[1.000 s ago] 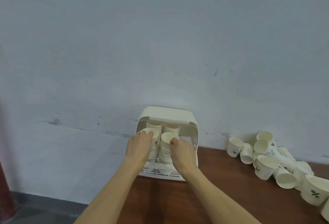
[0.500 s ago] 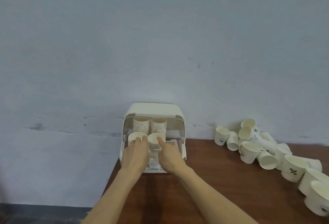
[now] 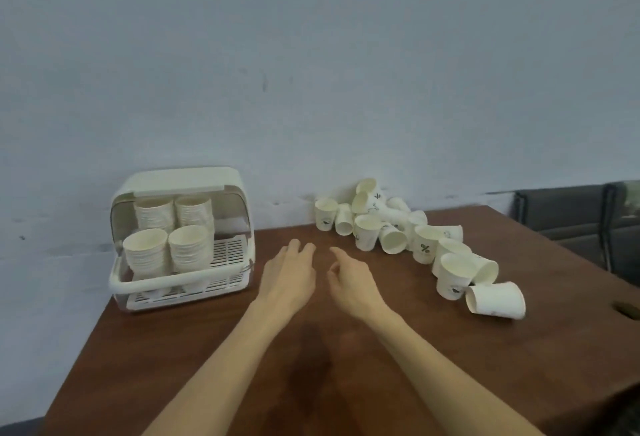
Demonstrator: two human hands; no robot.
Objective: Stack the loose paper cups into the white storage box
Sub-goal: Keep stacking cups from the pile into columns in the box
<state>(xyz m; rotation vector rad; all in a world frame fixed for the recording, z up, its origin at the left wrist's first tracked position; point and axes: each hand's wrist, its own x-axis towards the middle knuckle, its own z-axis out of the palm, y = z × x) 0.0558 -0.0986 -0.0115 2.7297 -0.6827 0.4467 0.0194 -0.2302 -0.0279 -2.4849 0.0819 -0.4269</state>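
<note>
The white storage box [image 3: 180, 283] stands open at the table's back left, holding several stacks of paper cups [image 3: 166, 245]. A heap of loose paper cups [image 3: 408, 238] lies to the right along the wall; some stand upright, some lie on their sides, and one cup [image 3: 495, 298] lies nearest the front. My left hand [image 3: 289, 273] hovers over the table between box and heap, fingers straight and empty. Beside it, my right hand [image 3: 349, 278] also holds nothing, its fingers loosely bent.
The brown wooden table [image 3: 381, 366] ends close to the left of the box and at the right beyond the cups. A dark sofa [image 3: 575, 224] stands past the right edge. A pale wall runs behind everything.
Both hands have let go of the cup stacks in the box and drawn back to the right over the table. The view has swung right and down.
</note>
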